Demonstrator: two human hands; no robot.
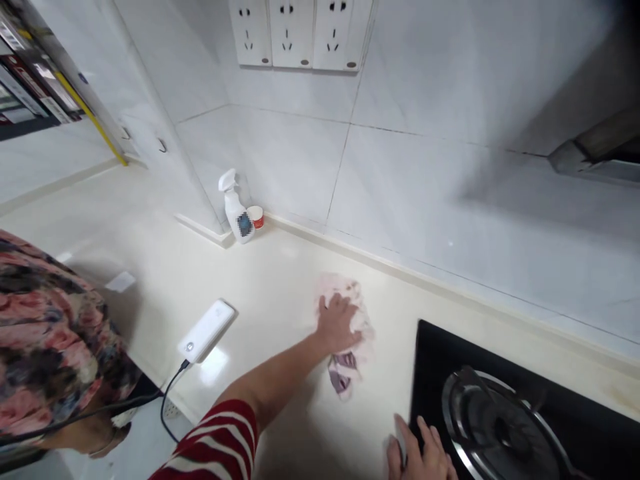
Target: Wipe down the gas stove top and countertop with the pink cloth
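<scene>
A pale pink cloth point(367, 333) with darker purple patches lies crumpled on the cream countertop point(280, 300). My left hand point(337, 325) presses down on it, palm down with the fingers spread. My right hand point(423, 453) rests at the bottom of the view by the left edge of the black gas stove point(430, 353). Its fingers are stretched out and apart, with nothing held in them; the wrist is out of frame.
Left of my arm lies a white power bank point(207, 330) with a black cable. A white spray bottle point(237, 210) and a small red-and-white tub point(257, 217) stand in the corner. Sockets point(300, 33) are on the wall. Another person in floral clothing point(50, 333) stands at left.
</scene>
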